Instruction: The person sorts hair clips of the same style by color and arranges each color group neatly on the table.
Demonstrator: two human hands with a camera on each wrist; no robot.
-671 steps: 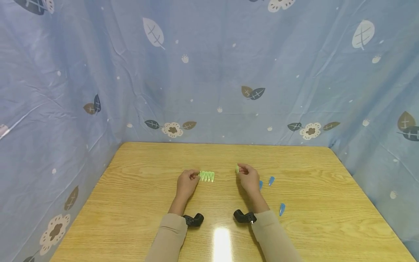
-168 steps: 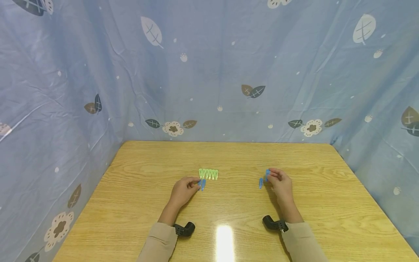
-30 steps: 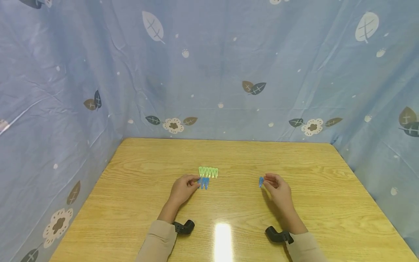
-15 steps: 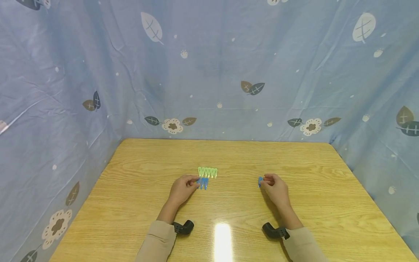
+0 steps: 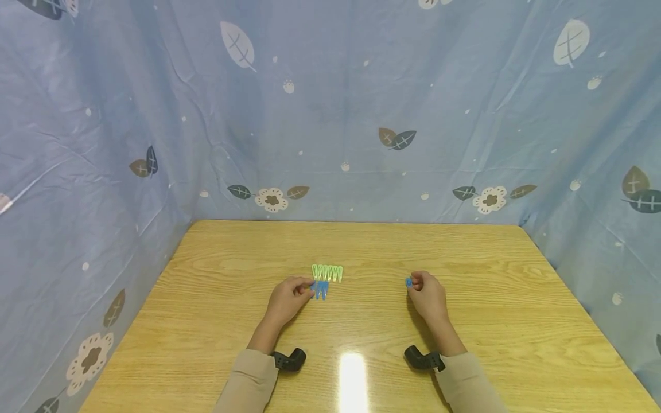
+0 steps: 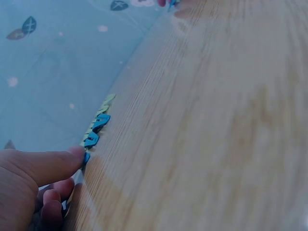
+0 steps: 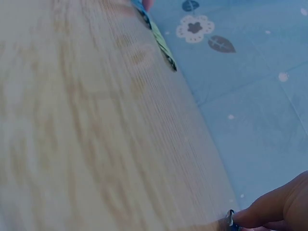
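Observation:
Several light green snap hair clips [image 5: 327, 272] lie side by side in a row on the wooden table. Just in front of them is a shorter row of blue snap hair clips [image 5: 323, 291]. My left hand [image 5: 286, 299] is at this row's left end, thumb and fingertips pinching the leftmost blue clip [image 6: 86, 158], which is mostly covered. Off to the right, my right hand [image 5: 430, 296] pinches another blue hair clip [image 5: 408, 282] between thumb and fingers. In the right wrist view that clip [image 7: 231, 220] shows its dark underside edge at the fingertips.
The wooden table [image 5: 361, 321] reaches back to a blue patterned curtain [image 5: 346, 115], which also hangs along both sides. A black wrist camera [image 5: 290, 360] sits on the left wrist, and another black camera [image 5: 423, 359] on the right.
Blue clips once scattered at the right now form a row below the green one. Over the last second the right hand took hold of the remaining blue clip and shifted slightly left; the left hand stayed.

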